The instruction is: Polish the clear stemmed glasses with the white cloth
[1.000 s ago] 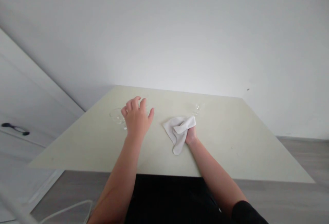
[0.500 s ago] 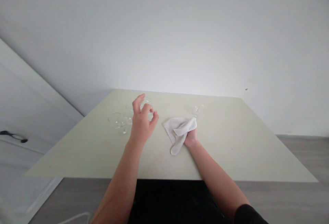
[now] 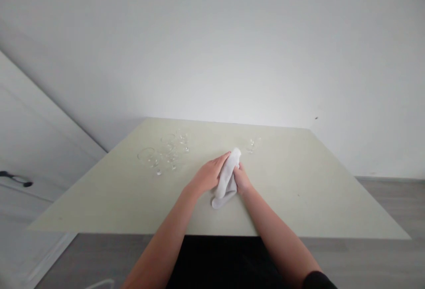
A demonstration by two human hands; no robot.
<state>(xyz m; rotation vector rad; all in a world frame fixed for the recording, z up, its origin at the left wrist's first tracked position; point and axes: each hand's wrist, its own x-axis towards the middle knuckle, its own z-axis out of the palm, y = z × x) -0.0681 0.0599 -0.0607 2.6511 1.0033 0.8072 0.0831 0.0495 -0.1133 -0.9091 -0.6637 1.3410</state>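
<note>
A white cloth (image 3: 228, 174) is folded upright between my two hands, above the middle of the table. My left hand (image 3: 210, 173) presses against its left side with the fingers stretched along it, closing the cloth from that side. On the other side my right hand (image 3: 242, 180) grips the cloth, its thumb over the fabric. Whether anything lies inside the folds is hidden. Beyond the right hand stands a clear stemmed glass (image 3: 251, 144).
Three clear stemmed glasses stand in a slanting row on the left: the near one (image 3: 154, 160), the middle one (image 3: 171, 151) and the far one (image 3: 184, 139). The pale table (image 3: 299, 183) meets a white wall; a white cabinet (image 3: 29, 147) stands at left.
My left hand has come down and right from its raised, curled pose near the glasses onto the cloth. The cloth, spread out before, is now gathered between both hands.
</note>
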